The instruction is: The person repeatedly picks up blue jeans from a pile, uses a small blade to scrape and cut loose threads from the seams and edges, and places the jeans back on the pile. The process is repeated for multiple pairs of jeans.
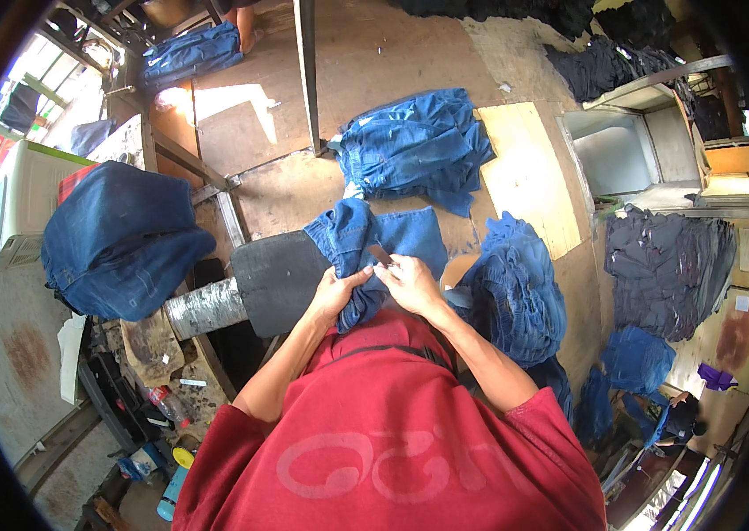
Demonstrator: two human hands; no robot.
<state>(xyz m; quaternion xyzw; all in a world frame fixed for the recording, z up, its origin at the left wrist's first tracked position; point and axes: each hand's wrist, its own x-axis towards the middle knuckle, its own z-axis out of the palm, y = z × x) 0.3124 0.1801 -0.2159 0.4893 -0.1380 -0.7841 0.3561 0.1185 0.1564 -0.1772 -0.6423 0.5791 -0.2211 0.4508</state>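
Note:
A blue denim garment point(348, 234) is bunched in front of my body, and part of it spreads out flat to the right. My left hand point(339, 294) is closed on its lower edge, thumb pointing toward the right hand. My right hand point(411, 285), beside it, pinches a small flat brown piece point(380, 255) that sticks up from the fingers against the denim. Whether it is a tool or a patch, I cannot tell. Beneath the left part of the garment is a dark padded board point(279, 281).
Denim piles lie beyond point(414, 146) and to the right point(516, 292). A large denim heap point(122, 239) sits at left, near a silver-wrapped post point(203, 310). Dark folded garments point(666, 270) are stacked far right. An upright wooden post point(306, 80) stands ahead; a plastic bottle point(169, 405) lies lower left.

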